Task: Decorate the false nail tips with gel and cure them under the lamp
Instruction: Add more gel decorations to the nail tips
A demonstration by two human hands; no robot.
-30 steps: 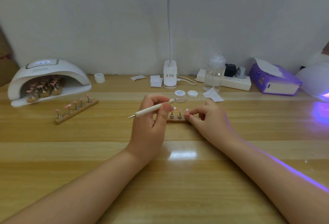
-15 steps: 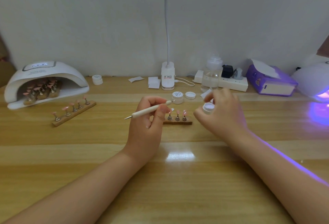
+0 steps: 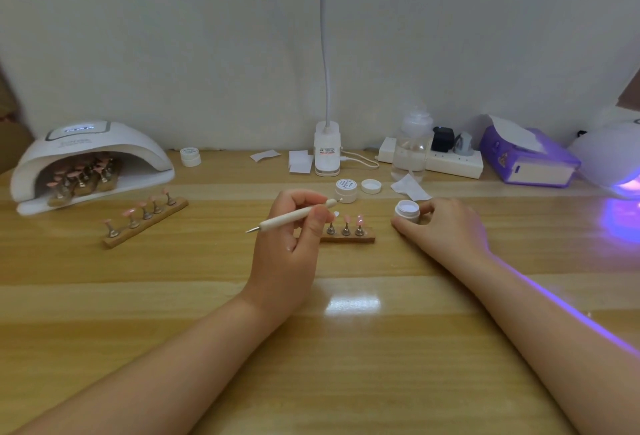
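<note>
My left hand [image 3: 289, 244] grips a white dotting pen [image 3: 294, 216] that lies slanted, its metal tip pointing left. Just behind the hand a wooden strip [image 3: 349, 238] carries pink nail tips on metal stands, partly hidden by my fingers. My right hand [image 3: 440, 230] holds a small open gel jar [image 3: 407, 210] on the table, right of the strip. Another gel jar [image 3: 346, 190] and a loose white lid [image 3: 371, 186] sit behind the strip. A white curing lamp [image 3: 86, 157] at the far left shelters several strips of pink tips.
A second wooden strip with pink tips [image 3: 145, 220] lies in front of the left lamp. Along the wall stand a desk lamp base [image 3: 327, 154], a clear bottle [image 3: 412, 150], a power strip [image 3: 450, 161], a purple tissue box [image 3: 526, 157] and another lamp glowing violet [image 3: 613, 164].
My right hand left the strip, picked up the small open jar and has brought it down to the table right of the strip. The left hand has stayed put with the pen.
</note>
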